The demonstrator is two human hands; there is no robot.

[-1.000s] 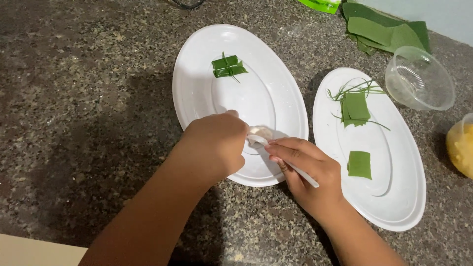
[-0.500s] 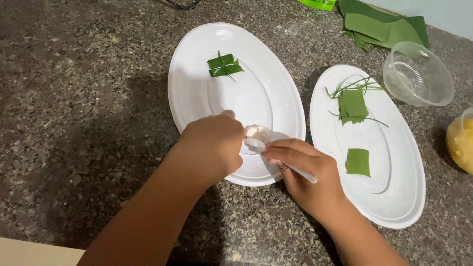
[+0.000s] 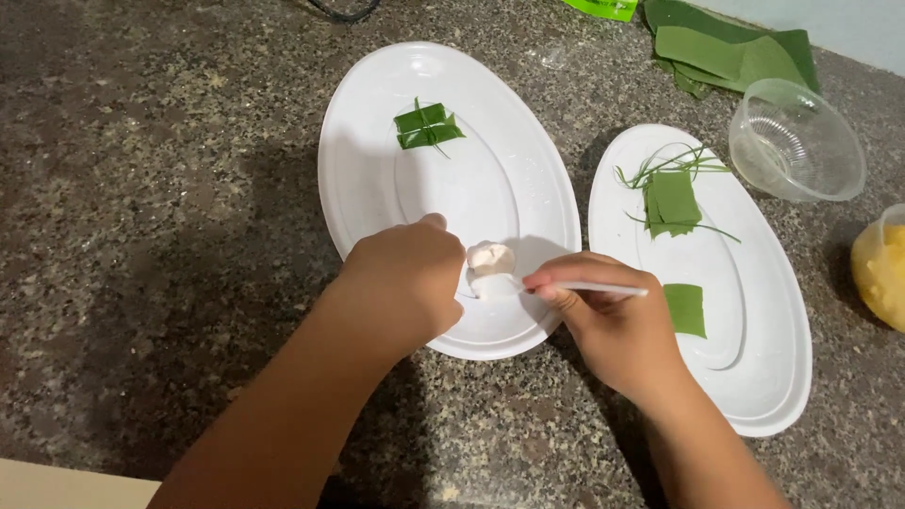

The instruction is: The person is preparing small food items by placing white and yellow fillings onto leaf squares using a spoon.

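My right hand (image 3: 617,325) grips a white plastic spoon (image 3: 575,286) that carries a pale lump of dough (image 3: 491,257) over the near rim of the left white oval plate (image 3: 358,179). My left hand (image 3: 401,283) is curled beside the spoon's bowl, its fingers hidden from view at the lump. A folded green leaf parcel (image 3: 427,126) lies at the far end of that plate. The right white oval plate (image 3: 782,377) holds a cut leaf square (image 3: 686,309), a larger leaf piece (image 3: 673,202) and thin green strips (image 3: 665,162).
The plates rest on a dark speckled stone counter (image 3: 151,188). A clear plastic bowl (image 3: 798,141) stands at the far right, with a stack of green leaves (image 3: 726,47) behind it. A container of yellow filling (image 3: 881,269) is at the right edge.
The spoon with the lump has lifted slightly and now shows clearly between my hands. My left hand has drawn back a little from the spoon.
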